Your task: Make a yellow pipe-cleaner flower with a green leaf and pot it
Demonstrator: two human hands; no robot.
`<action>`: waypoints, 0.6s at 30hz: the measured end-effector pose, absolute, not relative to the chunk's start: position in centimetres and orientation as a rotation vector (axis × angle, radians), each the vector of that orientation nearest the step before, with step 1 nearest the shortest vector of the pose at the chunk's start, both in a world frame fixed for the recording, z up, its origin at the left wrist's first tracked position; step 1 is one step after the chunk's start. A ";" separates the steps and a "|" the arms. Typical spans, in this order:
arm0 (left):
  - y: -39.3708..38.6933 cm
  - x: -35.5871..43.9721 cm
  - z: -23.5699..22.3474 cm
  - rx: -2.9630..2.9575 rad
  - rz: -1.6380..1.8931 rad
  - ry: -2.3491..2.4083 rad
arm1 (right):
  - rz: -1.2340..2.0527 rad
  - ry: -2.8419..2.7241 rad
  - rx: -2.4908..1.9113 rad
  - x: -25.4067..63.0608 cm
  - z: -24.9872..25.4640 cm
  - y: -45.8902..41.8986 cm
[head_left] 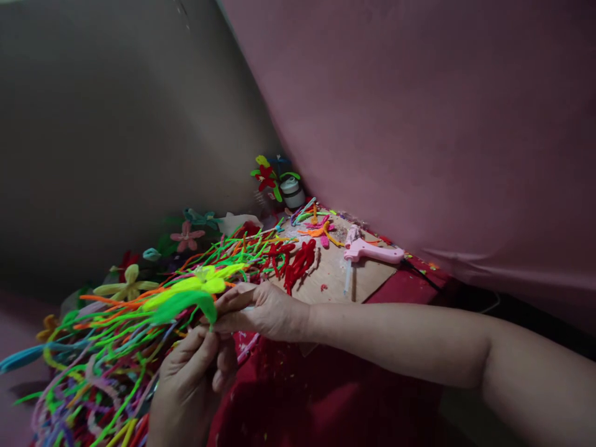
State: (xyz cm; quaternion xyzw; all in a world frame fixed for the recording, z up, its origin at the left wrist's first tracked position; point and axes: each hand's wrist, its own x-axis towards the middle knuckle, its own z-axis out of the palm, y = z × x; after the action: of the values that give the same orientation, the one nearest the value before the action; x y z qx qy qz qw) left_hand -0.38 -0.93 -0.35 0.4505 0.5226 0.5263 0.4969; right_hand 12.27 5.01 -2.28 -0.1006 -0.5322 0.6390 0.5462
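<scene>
A bright green pipe-cleaner leaf [184, 304] curves above my fingertips, its narrow lower end pinched by my left hand [189, 375]. My right hand [267, 310] comes in from the right, thumb and fingers closed on the leaf's right edge, close to the left fingertips. Just behind the leaf is a neon yellow pipe-cleaner flower [207, 280]; whether it touches the leaf I cannot tell. Beneath and around the hands spreads a big heap of loose pipe cleaners [107, 347] in green, orange, pink, purple and blue.
A pink glue gun [375, 251] rests on a wooden board [372, 282], near red pipe-cleaner pieces [300, 264] and an orange-pink flower [319, 231]. A lidded jar [292, 194] stands in the corner beside finished flowers [265, 177]. Red cloth [326, 397] covers the table.
</scene>
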 end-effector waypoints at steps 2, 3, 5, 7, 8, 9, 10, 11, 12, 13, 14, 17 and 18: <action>-0.9 -0.5 -0.3 1.089 1.237 1.237 | 1.582 -1.225 -0.209 12.3 -2.3 4.9; -0.8 -0.4 -0.3 1.100 1.215 1.226 | 1.593 -1.185 -0.214 12.3 -2.4 4.9; -0.8 -0.1 -0.2 1.189 1.190 1.243 | 1.619 -1.127 -0.237 12.1 -2.8 5.0; -0.7 0.4 -0.4 1.373 1.227 1.356 | 1.622 -1.094 -0.264 12.0 -3.1 5.1; -0.8 0.7 -0.5 1.484 1.279 1.449 | 1.602 -1.079 -0.277 11.9 -3.2 5.2; -0.9 1.0 -0.7 1.591 1.349 1.552 | 1.570 -1.066 -0.289 11.9 -3.2 5.2; -1.0 1.3 -0.9 1.678 1.425 1.645 | 1.532 -1.053 -0.303 11.9 -3.2 5.2; -1.1 1.5 -1.0 1.733 1.481 1.710 | 1.500 -1.041 -0.318 11.9 -3.2 5.2; -1.2 1.6 -1.2 1.762 1.515 1.745 | 1.491 -1.039 -0.329 11.9 -3.1 5.2; -1.3 1.7 -1.3 1.768 1.522 1.751 | 1.503 -1.041 -0.337 11.9 -3.1 5.1; -1.4 1.7 -1.3 1.752 1.506 1.737 | 1.526 -1.042 -0.344 11.9 -3.0 5.1; -1.4 1.5 -1.0 1.556 1.434 1.603 | 1.597 -1.060 -0.357 12.3 -2.7 4.9; -1.3 1.4 -0.9 1.463 1.416 1.526 | 1.617 -1.081 -0.346 12.4 -2.6 4.9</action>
State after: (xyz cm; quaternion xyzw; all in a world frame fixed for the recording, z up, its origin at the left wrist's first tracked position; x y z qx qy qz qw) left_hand 1.43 -1.28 -0.92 0.5496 0.5734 0.5317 0.2941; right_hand 12.44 4.86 -2.63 -0.1461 -0.4569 0.6834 0.5503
